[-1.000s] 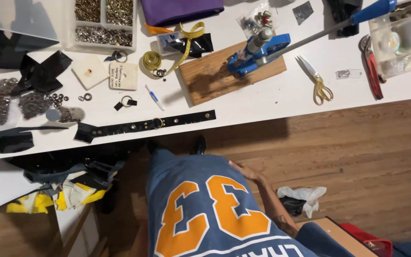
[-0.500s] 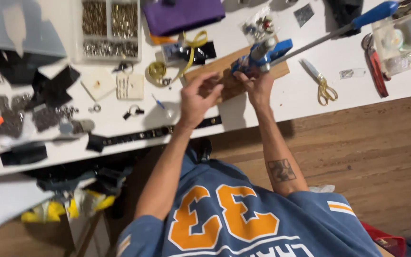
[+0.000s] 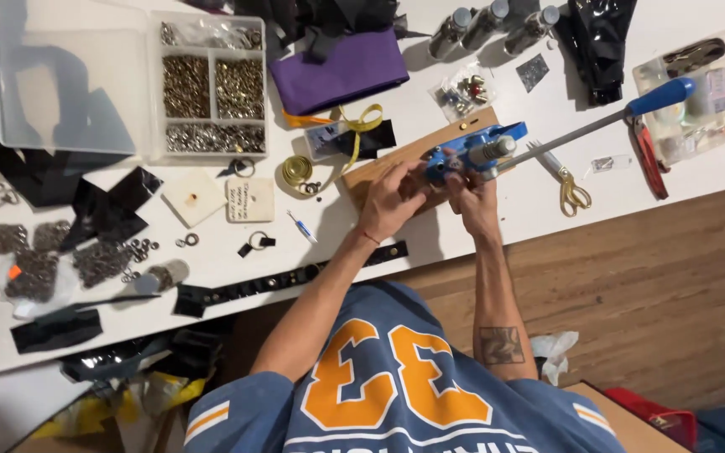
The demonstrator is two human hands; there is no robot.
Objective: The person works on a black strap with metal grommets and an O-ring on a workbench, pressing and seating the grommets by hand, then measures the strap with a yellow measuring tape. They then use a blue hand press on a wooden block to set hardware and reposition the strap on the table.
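Note:
A blue hand press point(image 3: 476, 151) stands on a wooden board point(image 3: 379, 172) on the white table point(image 3: 480, 239). Its long metal lever ends in a blue grip point(image 3: 660, 96) pointing right. My left hand point(image 3: 396, 200) reaches the press from the left, fingertips curled on its front end. Just beside it, my right hand point(image 3: 476, 203) has its fingers up against the underside of the press head. What lies between the fingertips is hidden. A black studded strap point(image 3: 295, 277) lies along the table's near edge below my left forearm.
Yellow-handled scissors point(image 3: 572, 189) and red-handled pliers point(image 3: 648, 159) lie right of the press. A clear compartment box of metal fittings point(image 3: 216, 84), a purple cloth point(image 3: 341, 71), a yellow tape measure point(image 3: 299, 168), small bottles point(image 3: 488, 25) and black leather scraps point(image 3: 106, 205) crowd the table.
A second ago no hands were on the table. Both hands rose to the blue press half a second ago and now sit close together on its front end.

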